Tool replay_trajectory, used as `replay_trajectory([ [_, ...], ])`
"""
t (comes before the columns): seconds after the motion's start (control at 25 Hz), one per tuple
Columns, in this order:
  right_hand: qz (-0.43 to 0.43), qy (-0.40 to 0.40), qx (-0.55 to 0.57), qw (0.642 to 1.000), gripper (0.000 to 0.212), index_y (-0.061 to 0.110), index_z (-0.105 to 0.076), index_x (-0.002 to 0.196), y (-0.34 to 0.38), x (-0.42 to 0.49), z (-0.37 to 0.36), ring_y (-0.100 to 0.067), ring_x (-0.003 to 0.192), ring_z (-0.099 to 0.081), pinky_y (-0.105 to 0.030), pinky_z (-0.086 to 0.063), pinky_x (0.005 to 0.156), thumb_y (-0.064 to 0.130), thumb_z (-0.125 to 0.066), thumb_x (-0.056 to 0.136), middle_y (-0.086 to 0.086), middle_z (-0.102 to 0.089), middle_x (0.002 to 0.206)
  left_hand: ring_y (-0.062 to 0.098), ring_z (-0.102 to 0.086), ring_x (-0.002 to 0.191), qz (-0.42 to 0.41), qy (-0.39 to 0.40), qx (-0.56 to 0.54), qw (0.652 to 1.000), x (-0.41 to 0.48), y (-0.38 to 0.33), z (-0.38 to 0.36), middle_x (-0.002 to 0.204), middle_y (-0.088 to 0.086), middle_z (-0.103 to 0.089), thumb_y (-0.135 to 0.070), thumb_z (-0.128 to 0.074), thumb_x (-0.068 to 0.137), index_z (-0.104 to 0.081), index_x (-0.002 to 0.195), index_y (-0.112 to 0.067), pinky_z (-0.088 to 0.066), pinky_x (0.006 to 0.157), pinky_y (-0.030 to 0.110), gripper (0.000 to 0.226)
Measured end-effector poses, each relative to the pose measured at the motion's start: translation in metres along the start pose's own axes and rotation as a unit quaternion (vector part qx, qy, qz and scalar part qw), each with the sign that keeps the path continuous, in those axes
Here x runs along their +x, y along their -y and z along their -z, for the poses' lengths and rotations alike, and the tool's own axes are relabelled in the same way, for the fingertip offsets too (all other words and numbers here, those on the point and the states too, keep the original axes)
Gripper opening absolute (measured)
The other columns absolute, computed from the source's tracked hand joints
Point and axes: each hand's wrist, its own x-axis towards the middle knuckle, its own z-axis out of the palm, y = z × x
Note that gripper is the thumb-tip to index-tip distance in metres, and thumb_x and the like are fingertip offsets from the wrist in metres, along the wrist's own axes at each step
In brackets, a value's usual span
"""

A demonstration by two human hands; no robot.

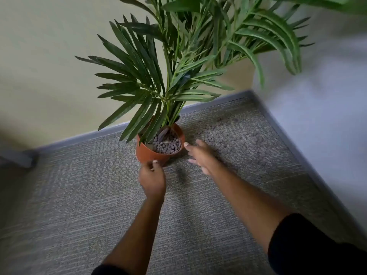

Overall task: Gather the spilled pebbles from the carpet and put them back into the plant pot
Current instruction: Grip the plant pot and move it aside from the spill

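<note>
The plant pot [156, 149] stands mid-frame on the carpet [79, 195]; spilled pebbles [234, 135] lie to its right. The left hand [152, 178] pinches its near rim; the right hand [200, 155] hovers, fingers spread, empty.

carpet [99, 195] left: open | fronds [151, 76] overhang pot [147, 153] mouth

We see dim, even indoor light; soft shadows pool on the carpet [99, 195] beneath our hands. Motion blur smears everything; wide-angle edges bend and darken.
</note>
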Motion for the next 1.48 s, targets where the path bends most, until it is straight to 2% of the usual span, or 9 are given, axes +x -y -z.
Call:
replay_trajectory([
  [0.12,-0.02,0.019,0.085,0.996,0.075,0.01,-0.032,0.167,0.003,0.008,-0.013,-0.036,0.152,-0.048,-0.053,-0.048,0.12,0.019,-0.071,0.104,-0.018,-0.046,0.166,0.028,-0.065,0.117,0.022,-0.071,-0.076,0.994,0.016,-0.005,0.004,0.128,0.012,-0.069,-0.034,-0.053,0.105,-0.064,0.132,-0.012,-0.055,0.095,0.043,0.037],
  [0.28,-0.025,0.05,0.103,0.993,0.038,0.011,-0.061,0.143,0.002,0.016,-0.027,-0.03,0.142,-0.057,-0.055,-0.049,0.118,0.014,-0.066,0.105,-0.01,-0.066,0.146,0.015,-0.062,0.133,-0.065,-0.035,-0.171,0.983,0.024,-0.015,0.004,0.152,0.007,-0.057,-0.042,-0.056,0.104,-0.048,0.157,-0.023,-0.057,0.103,0.034,0.057],
  [0.4,-0.025,0.051,0.123,0.991,0.039,0.011,-0.059,0.146,-0.001,0.021,-0.026,-0.031,0.139,-0.059,-0.057,-0.047,0.12,0.009,-0.06,0.107,-0.012,-0.066,0.146,0.019,-0.061,0.139,-0.136,-0.017,-0.142,0.98,0.03,-0.013,0.002,0.15,0.005,-0.061,-0.029,-0.062,0.103,-0.051,0.154,-0.023,-0.056,0.11,0.039,0.053],
  [0.52,-0.023,0.05,0.131,0.99,0.041,0.009,-0.057,0.15,-0.003,0.026,-0.023,-0.032,0.138,-0.062,-0.057,-0.048,0.119,0.005,-0.056,0.109,-0.014,-0.066,0.147,0.014,-0.069,0.125,-0.141,-0.021,-0.139,0.98,0.029,-0.011,-0.001,0.131,-0.005,-0.071,-0.024,-0.063,0.102,-0.06,0.139,-0.024,-0.06,0.105,0.049,0.037],
  [0.68,-0.018,0.058,0.13,0.99,0.045,0.007,-0.054,0.153,-0.003,0.028,-0.023,-0.031,0.137,-0.063,-0.057,-0.049,0.119,0.0,-0.054,0.109,-0.015,-0.067,0.147,-0.005,-0.066,0.125,-0.111,-0.011,-0.178,0.978,0.022,-0.023,0.005,0.122,-0.044,-0.066,-0.02,-0.061,0.103,-0.055,0.139,-0.062,-0.058,0.108,0.037,0.055],
  [0.76,-0.014,0.058,0.128,0.99,0.048,0.005,-0.051,0.156,-0.003,0.027,-0.025,-0.029,0.136,-0.062,-0.056,-0.049,0.119,-0.002,-0.054,0.108,-0.016,-0.065,0.149,0.002,-0.065,0.132,-0.1,-0.009,-0.194,0.976,0.023,-0.024,0.007,0.129,-0.039,-0.067,-0.017,-0.06,0.103,-0.054,0.136,-0.067,-0.055,0.114,0.041,0.061],
  [0.88,-0.002,0.058,0.115,0.992,0.051,0.005,-0.049,0.157,-0.001,0.024,-0.028,-0.024,0.13,-0.063,-0.053,-0.051,0.118,-0.005,-0.055,0.107,-0.015,-0.063,0.15,0.012,-0.063,0.139,-0.092,-0.013,-0.225,0.97,0.029,-0.012,0.006,0.15,-0.005,-0.064,-0.017,-0.06,0.102,-0.049,0.157,-0.038,-0.055,0.114,0.05,0.06],
  [0.96,0.005,0.062,0.111,0.992,0.052,0.005,-0.05,0.156,-0.001,0.023,-0.03,-0.026,0.134,-0.063,-0.051,-0.052,0.116,-0.008,-0.056,0.106,-0.014,-0.064,0.15,0.013,-0.063,0.14,-0.079,-0.015,-0.241,0.967,0.033,-0.006,0.006,0.155,0.002,-0.061,-0.016,-0.06,0.103,-0.045,0.161,-0.027,-0.057,0.112,0.05,0.061],
  [1.48,0.025,0.059,0.065,0.996,0.061,0.004,-0.054,0.153,-0.001,0.022,-0.052,-0.032,0.133,-0.067,-0.053,-0.06,0.107,-0.012,-0.068,0.097,-0.013,-0.07,0.144,0.003,-0.069,0.124,-0.023,-0.07,-0.257,0.964,0.037,0.008,0.021,0.151,0.0,-0.063,0.002,-0.059,0.099,-0.049,0.159,-0.015,-0.059,0.094,0.016,0.063],
])
